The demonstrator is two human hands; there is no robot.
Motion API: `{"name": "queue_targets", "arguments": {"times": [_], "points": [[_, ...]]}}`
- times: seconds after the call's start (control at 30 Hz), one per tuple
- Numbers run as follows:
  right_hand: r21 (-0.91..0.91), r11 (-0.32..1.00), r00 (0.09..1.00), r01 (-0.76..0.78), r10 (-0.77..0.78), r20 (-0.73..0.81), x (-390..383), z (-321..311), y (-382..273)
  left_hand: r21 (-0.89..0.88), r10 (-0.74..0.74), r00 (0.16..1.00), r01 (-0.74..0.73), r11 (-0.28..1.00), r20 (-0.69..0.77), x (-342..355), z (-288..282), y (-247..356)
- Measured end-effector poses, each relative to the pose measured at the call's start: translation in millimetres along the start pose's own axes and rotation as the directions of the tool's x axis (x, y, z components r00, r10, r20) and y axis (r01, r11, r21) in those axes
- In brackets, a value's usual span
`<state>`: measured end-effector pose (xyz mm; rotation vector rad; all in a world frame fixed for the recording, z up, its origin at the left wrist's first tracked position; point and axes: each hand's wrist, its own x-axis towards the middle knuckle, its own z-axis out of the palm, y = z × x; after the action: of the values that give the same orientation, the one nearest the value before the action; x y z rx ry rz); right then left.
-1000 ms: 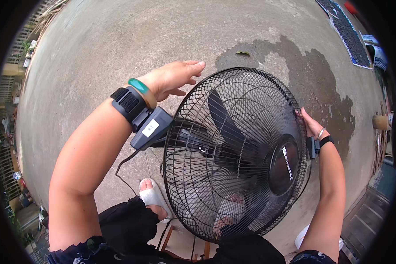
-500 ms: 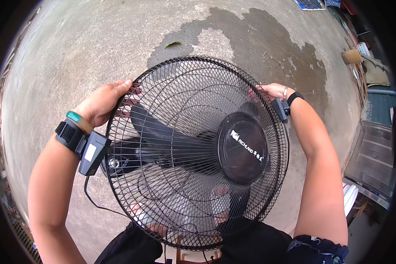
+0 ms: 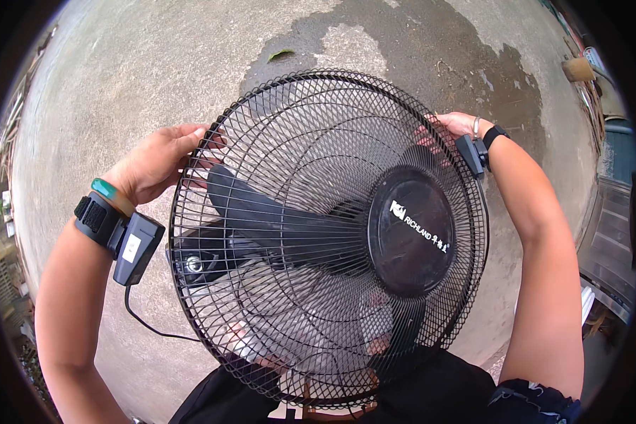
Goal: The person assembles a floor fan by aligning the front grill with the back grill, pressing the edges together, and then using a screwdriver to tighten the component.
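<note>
A black electric fan head with a round wire guard (image 3: 325, 76) fills the middle, facing up at me and tilted. Through the wires show dark blades (image 3: 261, 212), and a round black cap (image 3: 411, 233) sits right of centre. My left hand (image 3: 164, 159) is closed on the guard's upper left rim, thumb at the front edge and fingers behind the wires. At the upper right rim, my right hand (image 3: 459, 126) has its fingers behind the guard, partly hidden by it. Behind the left part of the guard is a black part with a shiny round knob (image 3: 193, 264).
Concrete ground (image 3: 120, 85) spreads around, with a dark wet patch (image 3: 445, 56) and a green leaf (image 3: 281, 54) beyond the fan. My black-clothed legs (image 3: 226, 396) are under its near edge. A grey panelled thing (image 3: 608, 247) stands far right.
The fan has come slightly closer and shifted right in the view, with both hands still on its guard. The ground has slid a little up and right as the view moved.
</note>
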<state>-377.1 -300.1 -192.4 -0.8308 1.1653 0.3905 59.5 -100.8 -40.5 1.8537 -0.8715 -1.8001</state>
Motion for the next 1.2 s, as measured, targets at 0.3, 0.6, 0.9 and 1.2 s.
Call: {"name": "queue_targets", "arguments": {"times": [0.3, 0.6, 0.9, 1.2], "points": [[-0.024, 1.000, 0.999, 0.008, -0.009, -0.034, -4, 2, 3, 0.386, -0.239, 0.971, 0.225, 0.895, -0.010, 34, -5, 47], [0.043, 0.998, 0.998, 0.053, -0.051, -0.039, 1, -1, 5, 0.289, -0.128, 0.989, 0.103, 0.952, 0.070, 44, -8, 40], [0.274, 0.962, 0.999, -0.012, -0.002, 0.049, -27, 0, 41, 0.244, -0.107, 0.994, 0.098, 0.965, 0.021, 57, -22, 25], [0.455, 0.890, 0.999, -0.014, -0.011, 0.053, -45, 8, 76, -0.039, -0.202, 0.979, 0.202, 0.979, 0.002, 66, -35, 11]]}}
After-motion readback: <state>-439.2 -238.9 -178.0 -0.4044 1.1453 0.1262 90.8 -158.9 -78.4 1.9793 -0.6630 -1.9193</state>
